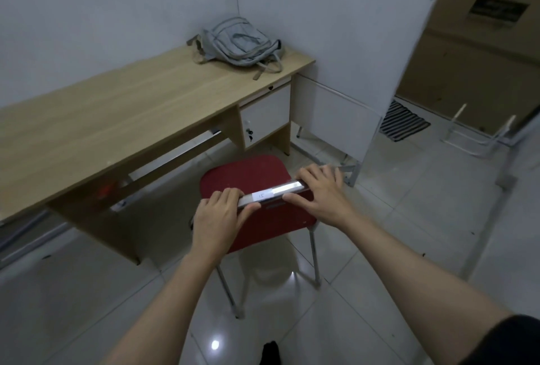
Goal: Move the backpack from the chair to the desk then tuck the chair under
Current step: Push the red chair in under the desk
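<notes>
Gripping the red chair (pixel 257 177) by its backrest top edge, we clamp our left hand (pixel 217 218) and right hand (pixel 317 192) around it; the grey backpack (pixel 238 43) lies on the tabletop (pixel 122 113), far corner.

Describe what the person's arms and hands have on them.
Both forearms are bare. The left hand and right hand show no gloves, rings or watch. Only the right arm shows clothing: the edge of a short black sleeve at the frame's lower right corner.
</notes>
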{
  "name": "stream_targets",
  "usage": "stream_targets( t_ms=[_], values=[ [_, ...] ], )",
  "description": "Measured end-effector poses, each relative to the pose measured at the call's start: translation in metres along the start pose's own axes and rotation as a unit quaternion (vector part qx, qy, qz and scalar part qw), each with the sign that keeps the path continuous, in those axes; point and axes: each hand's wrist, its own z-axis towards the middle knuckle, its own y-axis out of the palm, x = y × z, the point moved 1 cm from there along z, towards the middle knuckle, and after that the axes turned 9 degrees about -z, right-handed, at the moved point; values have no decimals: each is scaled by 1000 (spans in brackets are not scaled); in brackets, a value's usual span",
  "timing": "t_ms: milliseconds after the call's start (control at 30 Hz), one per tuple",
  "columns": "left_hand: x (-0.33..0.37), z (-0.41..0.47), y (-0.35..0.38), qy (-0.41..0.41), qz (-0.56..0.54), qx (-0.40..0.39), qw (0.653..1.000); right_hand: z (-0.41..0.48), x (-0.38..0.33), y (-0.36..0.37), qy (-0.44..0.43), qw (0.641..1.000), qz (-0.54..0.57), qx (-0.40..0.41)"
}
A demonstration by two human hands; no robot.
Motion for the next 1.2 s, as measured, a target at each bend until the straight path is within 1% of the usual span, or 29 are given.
stream_targets(
  t_ms=[133, 267, 367, 533, 633, 867, 1200],
  values=[
    [6, -14, 0, 11, 0, -38, 999, -19, 0, 0, 36, 997, 32, -56],
    [6, -20, -1, -22, -9, -77, 997, -26, 4, 1, 67, 991, 92, -77],
    [5, -21, -2, -47, -23, -101, 994, -27, 4, 0, 71, 987, 112, -92],
    [2, -23, -5, -77, -55, -116, 989, -25, -3, -8, 77, 978, 140, -137],
    [-3, -28, -11, -82, -53, -127, 987, -28, -11, -7, 83, 975, 154, -137],
    [-4, -51, -25, -84, -44, -116, 989, -38, -25, 1, 77, 972, 179, -128],
    [-36, -85, -42, -132, -26, -55, 989, -20, -68, 16, 12, 972, 193, -133]
  ],
)
